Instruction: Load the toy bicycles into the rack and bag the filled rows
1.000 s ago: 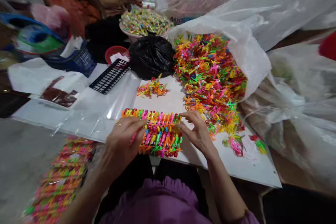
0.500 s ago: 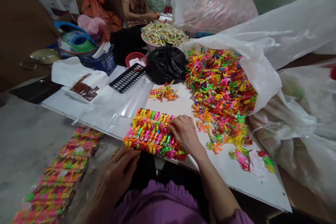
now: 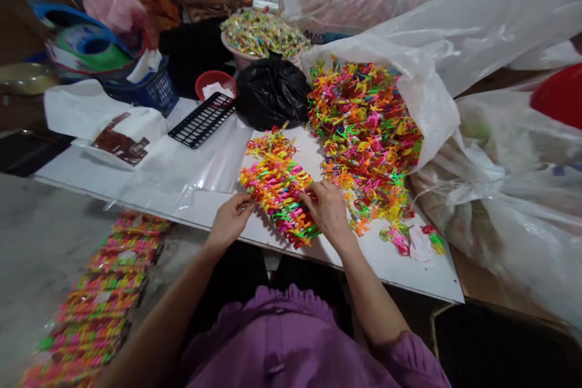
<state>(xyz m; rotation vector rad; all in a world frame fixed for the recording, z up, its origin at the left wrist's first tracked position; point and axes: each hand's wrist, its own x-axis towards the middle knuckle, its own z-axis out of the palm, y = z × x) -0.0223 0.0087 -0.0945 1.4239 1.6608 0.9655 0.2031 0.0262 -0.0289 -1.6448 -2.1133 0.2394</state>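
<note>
The white board [image 3: 400,267] carries the work. At its far right, a clear plastic bag [image 3: 431,66] spills a heap of loose coloured pieces [image 3: 364,127]. Left of the heap lies the block of clipped coloured pieces [image 3: 277,197], flat on the board and between both hands. Its long axis runs diagonally, from far left to near right. The left hand [image 3: 230,221] sits at the near-left side, with thumb and forefinger pinched on the block's edge. The right hand [image 3: 328,209] sits at the near-right side, touching. Its fingers [image 3: 311,197] curl onto the rows, but a closed grasp cannot be confirmed. Both hands are equally near the block.
</note>
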